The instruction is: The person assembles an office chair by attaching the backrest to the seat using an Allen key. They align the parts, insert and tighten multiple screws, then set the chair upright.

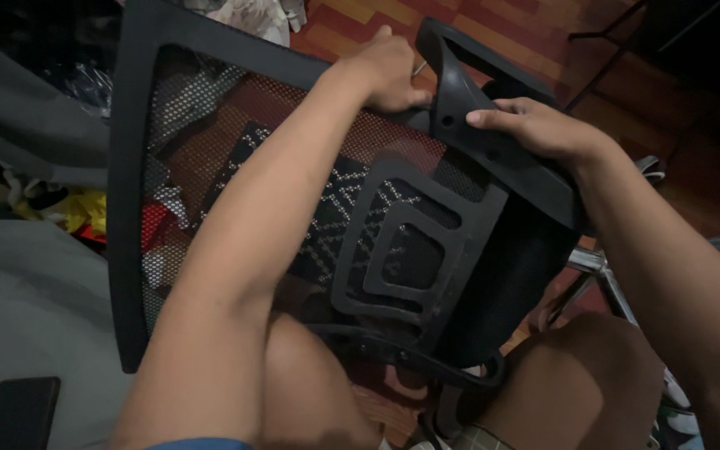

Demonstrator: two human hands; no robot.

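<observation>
Both hands gripped the black office-chair back [293, 192].
Left hand [389, 75] closed on its upper edge; right hand [535, 129] pressed the plastic bracket [468, 92] (fingers curled over it).

Chair back [210, 167] fills lap; free floor [668, 142] on right, clutter [68, 208] blocks left

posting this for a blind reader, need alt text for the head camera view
Seen from above, a person's left hand and right hand grip a black plastic bracket on the black mesh chair back lying across their knees. Chrome chair legs and a red wooden floor lie beyond.
</observation>
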